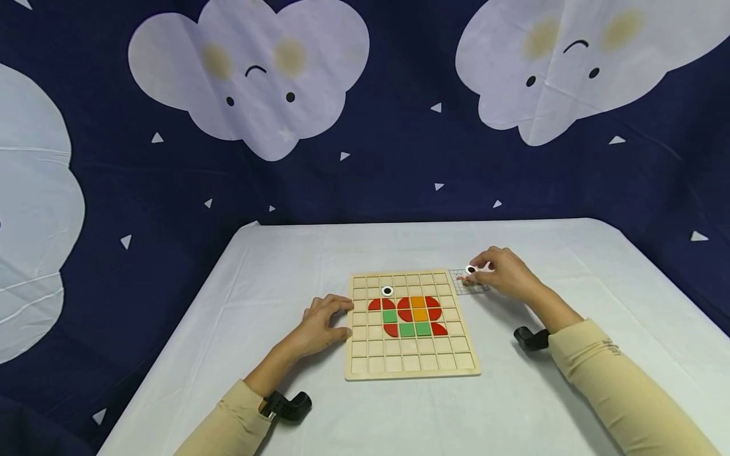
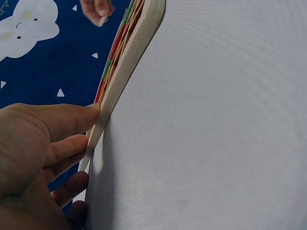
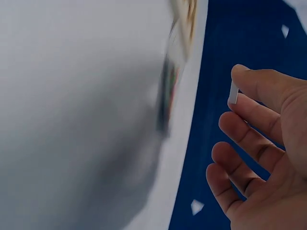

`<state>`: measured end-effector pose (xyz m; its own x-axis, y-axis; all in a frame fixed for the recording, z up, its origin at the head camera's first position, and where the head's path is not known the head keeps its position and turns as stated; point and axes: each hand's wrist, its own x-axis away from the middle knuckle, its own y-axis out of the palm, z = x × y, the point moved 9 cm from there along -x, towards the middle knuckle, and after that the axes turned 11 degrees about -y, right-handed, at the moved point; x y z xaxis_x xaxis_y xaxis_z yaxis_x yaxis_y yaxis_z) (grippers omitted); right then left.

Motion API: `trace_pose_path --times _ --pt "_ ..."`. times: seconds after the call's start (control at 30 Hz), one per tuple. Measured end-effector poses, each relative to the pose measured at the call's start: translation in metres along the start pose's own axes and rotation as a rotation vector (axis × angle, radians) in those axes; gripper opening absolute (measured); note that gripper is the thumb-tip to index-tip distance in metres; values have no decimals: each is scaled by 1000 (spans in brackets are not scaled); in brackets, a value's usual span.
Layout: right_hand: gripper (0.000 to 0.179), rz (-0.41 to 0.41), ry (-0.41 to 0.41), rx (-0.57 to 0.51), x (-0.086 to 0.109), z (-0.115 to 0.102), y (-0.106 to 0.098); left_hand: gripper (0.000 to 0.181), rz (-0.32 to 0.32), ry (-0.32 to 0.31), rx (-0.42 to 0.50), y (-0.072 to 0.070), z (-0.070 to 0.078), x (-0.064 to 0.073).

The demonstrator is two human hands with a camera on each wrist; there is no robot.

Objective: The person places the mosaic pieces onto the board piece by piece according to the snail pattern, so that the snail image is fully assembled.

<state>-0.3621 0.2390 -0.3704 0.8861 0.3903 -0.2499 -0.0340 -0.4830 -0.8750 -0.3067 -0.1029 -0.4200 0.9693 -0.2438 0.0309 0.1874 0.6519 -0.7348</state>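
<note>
My right hand [image 1: 506, 273] pinches a white round eye piece with a black dot [image 1: 471, 270] between thumb and index finger. In the right wrist view the eye piece [image 3: 233, 94] shows edge-on as a thin white sliver, the other fingers spread loosely. Below that hand lies a small gridded picture card [image 1: 461, 277], partly covered. My left hand [image 1: 318, 327] touches the left edge of a wooden grid board [image 1: 365, 365], thumb and fingertips against the rim [image 2: 125, 79]. On the board sit red, green [image 1: 407, 329] and orange [image 1: 418, 302] pieces, with another eye piece [image 1: 387, 291] above them.
A white cloth covers the table [image 1: 285, 253]. Behind it hangs a dark blue curtain [image 1: 393, 183] with clouds and small triangles. Black wrist-worn devices [image 1: 292, 406] stick out beside both cuffs. The card lies against the board's upper right side.
</note>
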Motion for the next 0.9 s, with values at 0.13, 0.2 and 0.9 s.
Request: trace_pose_path --times 0.13,0.2,0.9 --pt "27 -12 -49 -27 -8 -30 10 47 -1 -5 3 0 0 0" --pt "25 -20 -76 -38 -12 -46 17 47 0 -7 4 0 0 0" --pt "29 -137 -195 -100 -64 -148 88 47 -8 3 14 -1 2 2"
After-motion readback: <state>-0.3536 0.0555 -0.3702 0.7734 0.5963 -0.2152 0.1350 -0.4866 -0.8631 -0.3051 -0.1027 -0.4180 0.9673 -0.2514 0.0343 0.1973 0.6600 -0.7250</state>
